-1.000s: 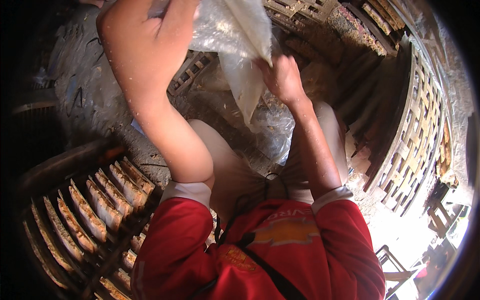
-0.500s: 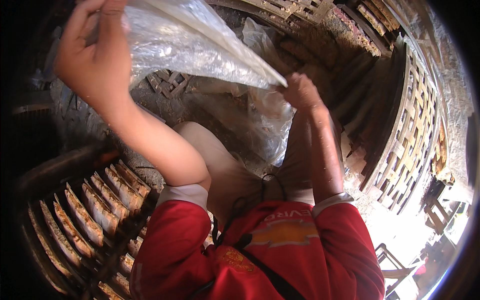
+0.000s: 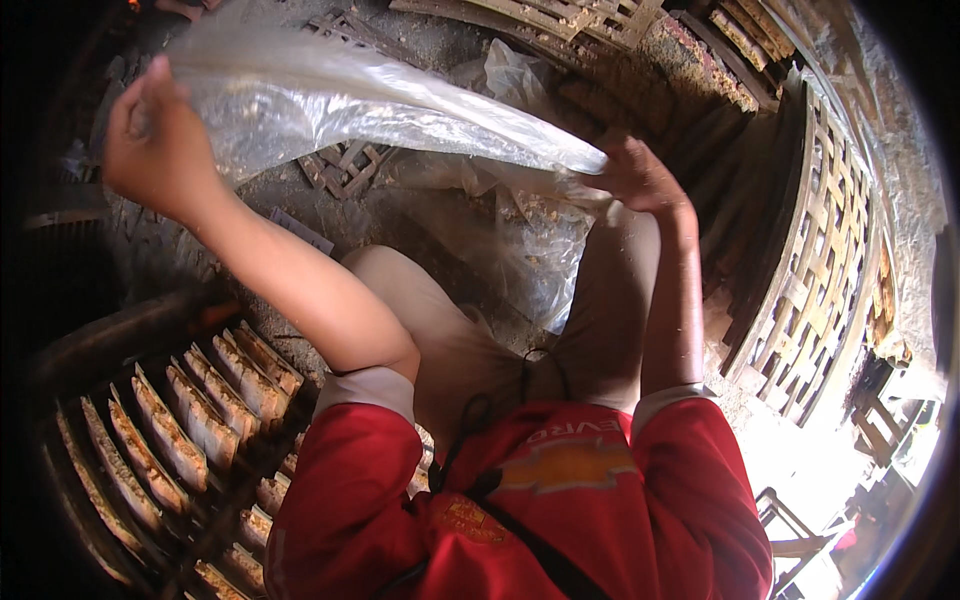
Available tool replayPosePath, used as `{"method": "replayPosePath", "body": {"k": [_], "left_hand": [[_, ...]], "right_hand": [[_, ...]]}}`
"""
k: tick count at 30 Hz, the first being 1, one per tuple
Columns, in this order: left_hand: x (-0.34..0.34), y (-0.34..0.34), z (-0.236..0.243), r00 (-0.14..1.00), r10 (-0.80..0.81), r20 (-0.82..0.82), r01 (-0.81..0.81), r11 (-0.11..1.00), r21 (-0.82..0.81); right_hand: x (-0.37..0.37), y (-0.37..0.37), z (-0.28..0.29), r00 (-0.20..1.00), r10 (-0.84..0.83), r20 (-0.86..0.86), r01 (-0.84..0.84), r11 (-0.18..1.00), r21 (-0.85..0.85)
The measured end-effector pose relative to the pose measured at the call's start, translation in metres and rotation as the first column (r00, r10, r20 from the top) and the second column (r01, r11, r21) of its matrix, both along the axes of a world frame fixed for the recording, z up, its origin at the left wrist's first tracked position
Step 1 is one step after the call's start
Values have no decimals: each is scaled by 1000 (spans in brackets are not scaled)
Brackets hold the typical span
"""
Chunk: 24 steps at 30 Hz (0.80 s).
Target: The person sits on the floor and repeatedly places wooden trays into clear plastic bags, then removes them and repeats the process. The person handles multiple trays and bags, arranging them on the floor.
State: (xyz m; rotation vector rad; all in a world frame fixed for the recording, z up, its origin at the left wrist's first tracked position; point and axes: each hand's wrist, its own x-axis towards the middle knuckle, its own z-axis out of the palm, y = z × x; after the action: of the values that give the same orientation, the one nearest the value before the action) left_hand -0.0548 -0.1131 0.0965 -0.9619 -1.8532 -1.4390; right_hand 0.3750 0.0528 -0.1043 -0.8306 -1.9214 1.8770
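A clear plastic sheet [image 3: 350, 105] stretches taut between my two hands, sloping down from upper left to right. My left hand [image 3: 160, 145], raised at the far left and slightly blurred, has its fingers closed at the sheet's left edge. At the other end, my right hand [image 3: 645, 178] pinches the sheet's narrow, gathered corner above my right knee. Below the stretched sheet, more crumpled clear plastic [image 3: 540, 255] lies between my knees on the ground.
Several pale curved pieces [image 3: 170, 430] with brown crumbly edges stand in rows at lower left. A woven bamboo rack [image 3: 815, 260] leans at the right; another woven rack [image 3: 590, 20] lies at the top. A small lattice piece [image 3: 343, 170] rests on the dusty ground.
My left hand has lowered and moved slightly left. The right hand has shifted a little right, its fingers looser. The sheet now hangs lower and stretches longer and narrower.
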Motion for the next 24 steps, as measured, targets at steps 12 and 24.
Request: {"method": "replayPosePath", "body": {"k": [12,24], "left_hand": [[115,102,-54,469,-719,513,808,115,-577],[132,136,-123,579,-797,169,785,491,-377]], "right_hand": [[-69,21,152,981,36,191,-114,902,417],[-45,40,180,992,3,126,-64,873,483]]}}
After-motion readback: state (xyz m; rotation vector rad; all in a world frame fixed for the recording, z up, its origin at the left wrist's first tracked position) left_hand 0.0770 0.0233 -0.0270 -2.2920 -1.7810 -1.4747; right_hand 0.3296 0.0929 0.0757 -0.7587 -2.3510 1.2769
